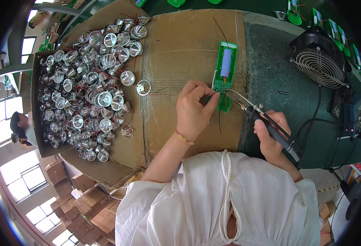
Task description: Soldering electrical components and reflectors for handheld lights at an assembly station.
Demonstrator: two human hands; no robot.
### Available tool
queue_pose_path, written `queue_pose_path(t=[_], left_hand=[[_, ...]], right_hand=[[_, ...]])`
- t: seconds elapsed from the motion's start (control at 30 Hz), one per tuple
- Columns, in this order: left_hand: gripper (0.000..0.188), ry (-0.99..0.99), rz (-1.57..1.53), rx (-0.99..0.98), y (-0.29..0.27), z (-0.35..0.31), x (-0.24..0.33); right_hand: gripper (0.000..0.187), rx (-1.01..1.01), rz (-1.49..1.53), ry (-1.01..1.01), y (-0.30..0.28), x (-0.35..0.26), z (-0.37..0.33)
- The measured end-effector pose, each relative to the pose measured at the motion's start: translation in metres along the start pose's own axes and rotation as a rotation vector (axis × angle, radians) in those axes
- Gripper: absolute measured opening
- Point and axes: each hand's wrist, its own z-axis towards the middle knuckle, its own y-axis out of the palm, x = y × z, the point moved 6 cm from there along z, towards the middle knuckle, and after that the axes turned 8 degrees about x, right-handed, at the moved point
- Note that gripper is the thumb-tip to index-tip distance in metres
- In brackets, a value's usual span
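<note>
A long green plastic housing [228, 47] lies on the cardboard with a blue cylindrical battery cell [226, 61] and a small green circuit board [220, 85] in it. My left hand [193, 107] is at the board's left side, thumb and forefinger pinched on what looks like a thin dark wire [220, 123], its end hidden by the fingertips. In my right hand [270, 135] is a soldering iron [286, 145] with a curved metal feed tube [241, 96]. The tube's end reaches over the board near my left fingertips; whether it touches cannot be seen.
At left, a cardboard box [139, 167] holds many silver reflector cups [104, 98]; one loose cup [143, 87] lies beside it. A black fan [320, 63] with a wire guard and a blue power unit [354, 117] with cables stand at right. More green housings [294, 11] line the far edge.
</note>
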Motion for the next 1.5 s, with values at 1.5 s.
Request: queue_pose_path(t=[1.5], left_hand=[[0.019, 0.278, 0.213, 0.022, 0.119, 0.242, 0.075]], right_hand=[[0.019, 0.235, 0.079, 0.218, -0.048, 0.045, -0.004]])
